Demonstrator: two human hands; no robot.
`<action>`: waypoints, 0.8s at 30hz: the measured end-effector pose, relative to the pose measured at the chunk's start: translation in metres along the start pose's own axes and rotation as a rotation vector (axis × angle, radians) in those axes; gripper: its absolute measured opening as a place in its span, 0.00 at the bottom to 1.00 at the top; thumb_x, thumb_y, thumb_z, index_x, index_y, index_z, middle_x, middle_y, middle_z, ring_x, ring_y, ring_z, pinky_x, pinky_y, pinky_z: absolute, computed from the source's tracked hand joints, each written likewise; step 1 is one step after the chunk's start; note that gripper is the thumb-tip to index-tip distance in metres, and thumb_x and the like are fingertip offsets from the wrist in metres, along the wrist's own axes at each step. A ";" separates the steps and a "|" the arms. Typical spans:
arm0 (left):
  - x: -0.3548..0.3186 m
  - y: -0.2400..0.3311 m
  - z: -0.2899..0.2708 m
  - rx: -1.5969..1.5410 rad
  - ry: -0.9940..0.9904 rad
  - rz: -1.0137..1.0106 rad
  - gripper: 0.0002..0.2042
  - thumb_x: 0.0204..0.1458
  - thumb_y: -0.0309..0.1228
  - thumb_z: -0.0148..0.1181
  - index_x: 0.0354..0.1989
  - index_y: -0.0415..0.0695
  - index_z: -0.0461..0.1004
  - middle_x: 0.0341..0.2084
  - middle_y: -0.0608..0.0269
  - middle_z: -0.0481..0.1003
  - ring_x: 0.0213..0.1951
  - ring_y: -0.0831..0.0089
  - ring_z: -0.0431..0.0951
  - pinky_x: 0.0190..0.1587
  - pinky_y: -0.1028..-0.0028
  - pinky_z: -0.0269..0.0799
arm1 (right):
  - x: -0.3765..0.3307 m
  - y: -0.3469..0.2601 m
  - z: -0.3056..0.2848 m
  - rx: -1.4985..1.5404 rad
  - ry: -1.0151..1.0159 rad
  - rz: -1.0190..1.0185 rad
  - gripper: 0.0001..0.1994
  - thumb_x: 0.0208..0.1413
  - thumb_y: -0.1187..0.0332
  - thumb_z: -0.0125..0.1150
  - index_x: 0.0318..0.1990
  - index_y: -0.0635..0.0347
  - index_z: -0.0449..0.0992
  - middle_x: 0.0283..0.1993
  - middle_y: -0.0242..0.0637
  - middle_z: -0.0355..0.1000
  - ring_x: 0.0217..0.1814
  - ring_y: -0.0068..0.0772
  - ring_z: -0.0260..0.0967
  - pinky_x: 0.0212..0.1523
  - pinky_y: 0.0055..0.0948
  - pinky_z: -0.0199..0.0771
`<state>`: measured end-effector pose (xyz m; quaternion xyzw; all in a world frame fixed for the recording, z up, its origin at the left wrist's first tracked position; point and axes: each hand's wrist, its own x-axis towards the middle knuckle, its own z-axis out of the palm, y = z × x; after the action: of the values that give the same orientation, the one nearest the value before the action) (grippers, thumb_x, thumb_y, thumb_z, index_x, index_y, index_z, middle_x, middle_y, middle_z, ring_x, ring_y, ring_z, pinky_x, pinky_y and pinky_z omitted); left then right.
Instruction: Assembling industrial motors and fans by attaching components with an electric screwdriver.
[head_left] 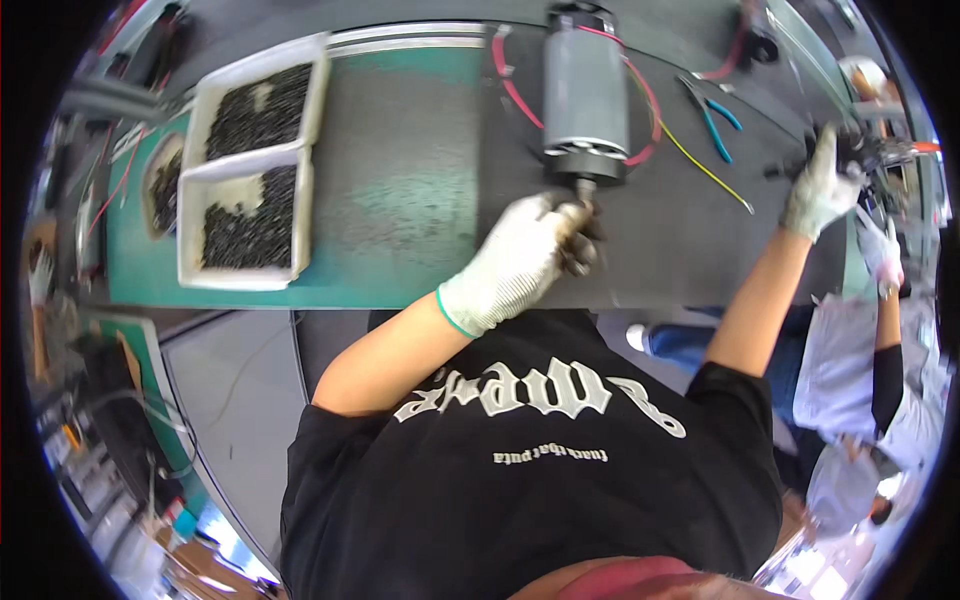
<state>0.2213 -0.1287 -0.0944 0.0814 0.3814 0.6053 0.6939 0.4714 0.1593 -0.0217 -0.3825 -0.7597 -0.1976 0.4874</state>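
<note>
The left hand (515, 255) has its fingers curled round the rod (586, 187) of one gray motor (585, 95) on the desk (390, 200); the right hand (818, 195) is at one black thing (850, 150), can't tell its grip; two white boxes (302, 220)

Head-level fisheye view (very wide), close above the workbench (400, 190), downward

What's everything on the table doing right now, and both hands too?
Left hand: gloved, curled at the motor shaft
Right hand: gloved, at a dark object
Grey motor: lying on its side
Pliers: handles spread
White bins: partly filled with black pieces
Yellow wire: end loose
</note>
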 end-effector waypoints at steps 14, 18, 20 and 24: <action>-0.183 0.239 -0.259 1.845 1.420 0.703 0.12 0.55 0.31 0.55 0.44 0.40 0.76 0.37 0.53 0.78 0.33 0.67 0.77 0.38 0.71 0.70 | -0.076 0.033 0.101 0.119 -0.701 -0.159 0.24 0.66 0.54 0.43 0.62 0.61 0.64 0.62 0.55 0.61 0.65 0.54 0.56 0.63 0.42 0.58; -0.152 0.272 -0.287 1.911 1.381 0.347 0.15 0.51 0.37 0.58 0.43 0.42 0.78 0.39 0.46 0.78 0.46 0.52 0.76 0.51 0.63 0.71 | -0.086 0.024 0.082 0.252 -0.608 0.203 0.28 0.64 0.50 0.46 0.60 0.65 0.66 0.59 0.52 0.65 0.63 0.52 0.60 0.62 0.40 0.59; -0.145 0.279 -0.298 1.914 1.333 0.350 0.14 0.51 0.37 0.58 0.42 0.43 0.78 0.39 0.45 0.77 0.45 0.51 0.76 0.50 0.62 0.71 | -0.089 0.011 0.072 0.215 -0.602 0.275 0.28 0.63 0.49 0.46 0.59 0.64 0.67 0.58 0.51 0.67 0.62 0.51 0.62 0.61 0.40 0.60; -0.142 0.281 -0.331 2.057 1.312 0.537 0.14 0.50 0.35 0.57 0.43 0.43 0.77 0.40 0.47 0.77 0.45 0.50 0.75 0.51 0.60 0.69 | -0.088 -0.003 0.067 0.098 -0.607 0.189 0.27 0.63 0.49 0.47 0.57 0.64 0.69 0.56 0.51 0.69 0.59 0.51 0.64 0.59 0.41 0.61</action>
<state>-0.2019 -0.3011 -0.1022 0.3439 0.9226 0.0754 -0.1578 0.4498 0.1679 -0.1303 -0.4688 -0.8401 0.0086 0.2727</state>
